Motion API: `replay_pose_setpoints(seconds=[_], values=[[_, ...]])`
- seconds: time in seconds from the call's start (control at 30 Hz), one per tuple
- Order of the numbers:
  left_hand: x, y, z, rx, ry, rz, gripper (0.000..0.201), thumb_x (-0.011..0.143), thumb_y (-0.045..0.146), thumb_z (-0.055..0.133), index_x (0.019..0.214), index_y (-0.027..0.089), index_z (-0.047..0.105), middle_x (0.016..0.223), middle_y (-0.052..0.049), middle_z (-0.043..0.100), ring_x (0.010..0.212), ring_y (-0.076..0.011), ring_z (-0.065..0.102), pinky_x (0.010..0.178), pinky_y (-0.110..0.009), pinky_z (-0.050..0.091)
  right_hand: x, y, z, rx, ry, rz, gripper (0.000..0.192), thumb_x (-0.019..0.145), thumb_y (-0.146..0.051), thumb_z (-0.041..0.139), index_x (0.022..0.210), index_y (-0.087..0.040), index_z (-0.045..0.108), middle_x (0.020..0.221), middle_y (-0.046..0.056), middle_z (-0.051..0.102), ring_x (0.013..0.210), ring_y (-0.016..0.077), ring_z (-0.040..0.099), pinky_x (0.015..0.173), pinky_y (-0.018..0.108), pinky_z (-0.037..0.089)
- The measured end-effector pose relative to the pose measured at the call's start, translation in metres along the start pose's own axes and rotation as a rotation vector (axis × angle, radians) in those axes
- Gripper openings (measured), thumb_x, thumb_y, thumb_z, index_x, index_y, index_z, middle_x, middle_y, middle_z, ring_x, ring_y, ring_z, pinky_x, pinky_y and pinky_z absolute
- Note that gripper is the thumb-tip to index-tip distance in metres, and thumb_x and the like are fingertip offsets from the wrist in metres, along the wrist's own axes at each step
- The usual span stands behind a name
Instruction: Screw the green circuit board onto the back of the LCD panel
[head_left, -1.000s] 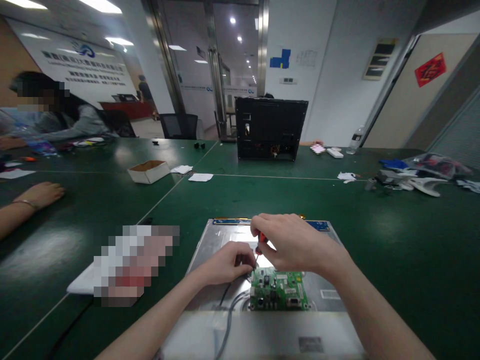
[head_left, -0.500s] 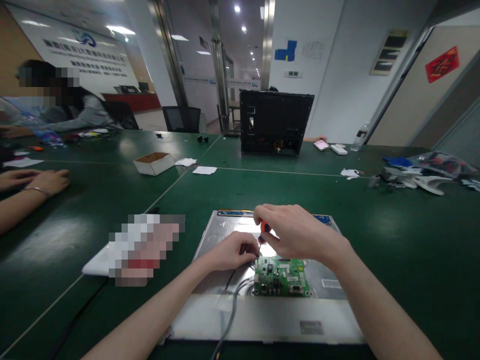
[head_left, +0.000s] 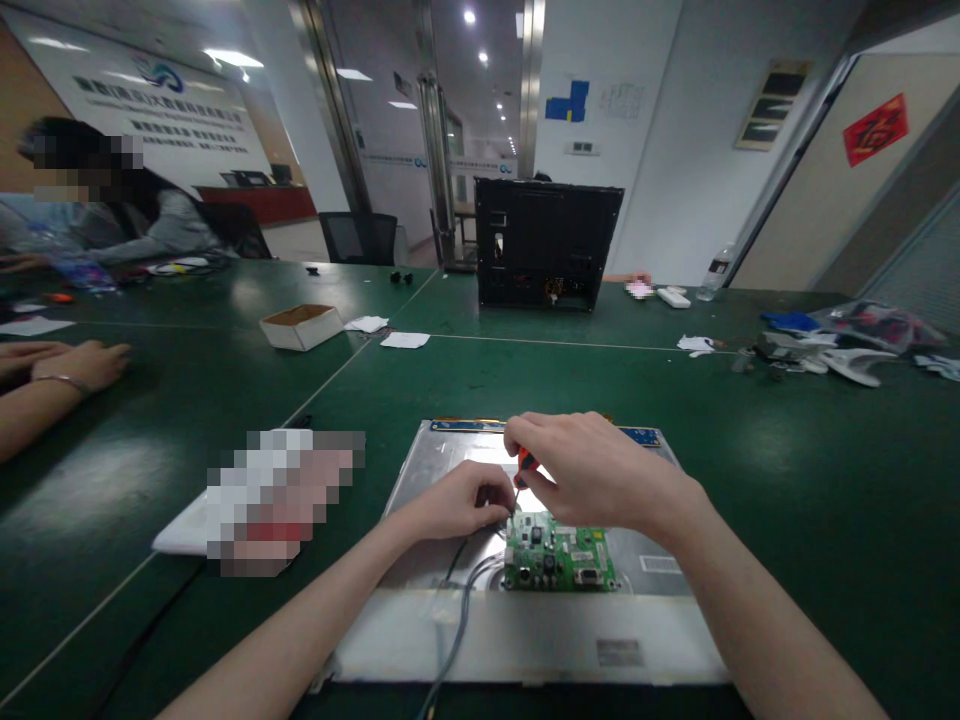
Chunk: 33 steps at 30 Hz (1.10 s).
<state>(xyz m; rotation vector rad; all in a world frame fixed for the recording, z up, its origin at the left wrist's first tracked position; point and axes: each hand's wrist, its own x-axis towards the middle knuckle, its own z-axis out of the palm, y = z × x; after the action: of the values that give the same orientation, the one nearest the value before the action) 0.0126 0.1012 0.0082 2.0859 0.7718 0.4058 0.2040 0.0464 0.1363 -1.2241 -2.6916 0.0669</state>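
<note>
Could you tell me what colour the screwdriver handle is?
Red-orange with black, on the screwdriver in the head view.

an electronics workshop set up in an office: long green work tables (head_left: pixel 750 480) pushed edge to edge, a stripped metal screen panel (head_left: pixel 525 640) with a green circuit board (head_left: pixel 559 565), a black computer case (head_left: pixel 547 245) at the far edge, another worker's hand (head_left: pixel 82 362) resting at the left edge, and a glass-walled corridor (head_left: pixel 450 130) and company sign (head_left: pixel 172 110) behind.

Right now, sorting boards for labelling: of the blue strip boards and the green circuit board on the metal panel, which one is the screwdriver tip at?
The green circuit board, at its upper left corner; the blue strip boards lie along the panel's far edge.
</note>
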Motion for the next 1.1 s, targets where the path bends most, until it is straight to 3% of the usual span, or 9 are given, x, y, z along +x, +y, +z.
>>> replay_pose_setpoints(seconds=[0.27,0.43,0.87,1.1], values=[[-0.0008,0.0015,0.0,0.021,0.006,0.018,0.013,0.072,0.009,0.059,0.081,0.015,0.066,0.071,0.0,0.063,0.064,-0.013,0.055,0.061,-0.022,0.042,0.0063,-0.0011,0.0025,-0.05,-0.004,0.053,0.014,0.09,-0.032,0.054,0.087,-0.019,0.058,0.077,0.002,0.068,0.064,0.0142,0.057,0.05,0.027,0.021],[-0.0007,0.0022,-0.001,0.049,0.019,0.031,0.005,0.073,0.013,0.061,0.077,0.015,0.064,0.07,0.0,0.062,0.065,-0.0139,0.054,0.061,-0.023,0.041,-0.0009,-0.0006,0.0014,0.034,0.0,0.005,0.015,0.081,-0.021,0.056,0.096,-0.019,0.056,0.089,0.003,0.068,0.068,0.0143,0.056,0.051,0.026,0.025],[-0.0023,0.0038,-0.0003,0.028,0.02,0.008,0.01,0.074,0.009,0.059,0.081,0.014,0.064,0.07,0.001,0.061,0.061,-0.0119,0.053,0.059,-0.021,0.041,0.0062,-0.0015,0.0006,-0.063,-0.02,0.081,0.01,0.089,-0.028,0.053,0.087,-0.019,0.057,0.073,0.001,0.065,0.061,0.0138,0.054,0.049,0.027,0.022],[-0.001,0.0034,-0.0009,0.005,0.011,0.004,0.003,0.076,0.015,0.062,0.077,0.015,0.064,0.066,0.002,0.058,0.061,-0.0125,0.051,0.059,-0.022,0.04,-0.0011,-0.0007,-0.0015,-0.016,-0.002,0.004,0.012,0.081,-0.021,0.055,0.093,-0.017,0.055,0.09,0.004,0.065,0.065,0.0136,0.053,0.05,0.027,0.023]])
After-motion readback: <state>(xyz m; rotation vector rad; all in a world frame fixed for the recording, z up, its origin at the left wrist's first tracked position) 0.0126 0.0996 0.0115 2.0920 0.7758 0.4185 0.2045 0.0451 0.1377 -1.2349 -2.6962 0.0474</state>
